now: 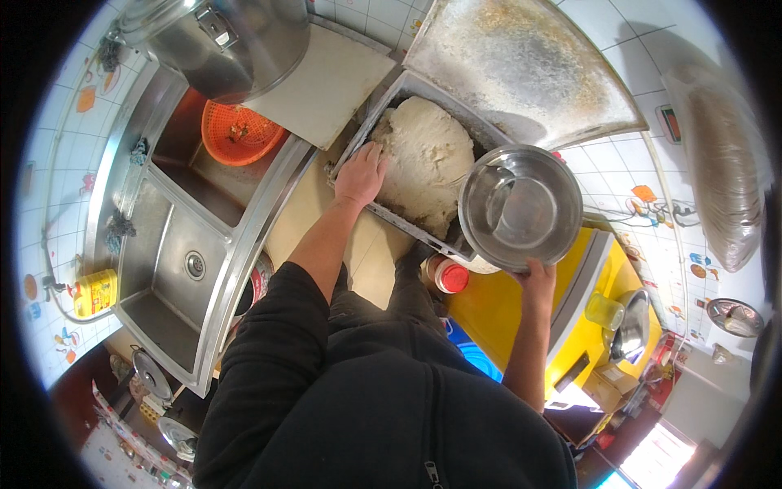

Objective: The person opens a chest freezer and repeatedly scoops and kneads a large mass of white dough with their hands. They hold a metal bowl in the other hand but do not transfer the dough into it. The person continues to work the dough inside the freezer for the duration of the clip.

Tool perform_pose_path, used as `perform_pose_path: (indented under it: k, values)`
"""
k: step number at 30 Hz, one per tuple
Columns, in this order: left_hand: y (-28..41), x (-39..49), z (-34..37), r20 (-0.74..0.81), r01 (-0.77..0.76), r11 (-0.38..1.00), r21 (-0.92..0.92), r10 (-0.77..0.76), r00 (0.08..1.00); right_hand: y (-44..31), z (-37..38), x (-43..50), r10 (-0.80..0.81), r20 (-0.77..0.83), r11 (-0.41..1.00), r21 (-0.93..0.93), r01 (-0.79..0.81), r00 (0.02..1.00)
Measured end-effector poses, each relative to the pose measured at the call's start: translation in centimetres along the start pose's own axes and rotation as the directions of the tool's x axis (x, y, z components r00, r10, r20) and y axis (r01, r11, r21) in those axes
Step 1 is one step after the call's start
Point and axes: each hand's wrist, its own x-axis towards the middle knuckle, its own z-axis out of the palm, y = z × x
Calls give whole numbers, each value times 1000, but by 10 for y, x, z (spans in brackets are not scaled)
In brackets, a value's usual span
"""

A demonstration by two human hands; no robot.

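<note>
A large mass of pale dough (431, 140) lies in a rectangular metal bin (372, 113), probably the tub of a dough mixer. Along the dough's near side its surface looks rough and crumbly. My left hand (360, 174) rests over the bin's left rim, fingers extended against the dough's edge and holding nothing. At the bin's right corner, my right hand (537, 278) grips the near rim of a round stainless steel bowl (519, 208). The bowl is raised and covers part of that corner. Reflections inside it hide whether it holds any liquid.
A stained metal panel (519, 67) leans on the tiled wall behind the bin. Left stands a double steel sink (177, 244) with an orange colander (241, 134); a large steel pot (244, 55) sits beyond. A red-lidded jar (452, 278) and yellow cabinet (489, 312) are at right.
</note>
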Motion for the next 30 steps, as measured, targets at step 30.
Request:
perform_pose_path:
  k: [30]
  values:
    - [0, 1, 3, -49, -25, 999, 37, 27, 998, 11, 15, 10, 24, 12, 1000, -13, -24, 1000]
